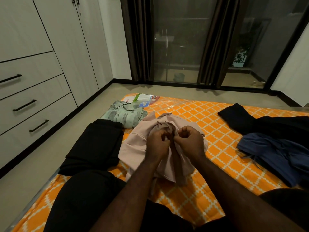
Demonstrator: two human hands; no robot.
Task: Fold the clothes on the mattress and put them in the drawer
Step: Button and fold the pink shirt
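Currently held: pink shirt, bunched at mid-mattress, with both grips on the cloth near its collar.
Left grip: fingers curled, pinching a fold of the pink shirt.
Right grip: fingers curled on the same cloth, just beside the left grip.
Mattress: orange check, lying on the floor. A bare stretch runs between the pink shirt and the right-hand clothes.
Left edge: folded black garment lies along it, reaching the rim. Folded green shirt sits behind it, just beside the pink shirt.
Right side: loose black garment and navy garment, overlapping, well apart from the grips.
Far corner: printed packet, flat at the rim.
Drawers: three, closed, in the wardrobe left of the mattress.
Floor strip: open, between the mattress edge and the drawers.
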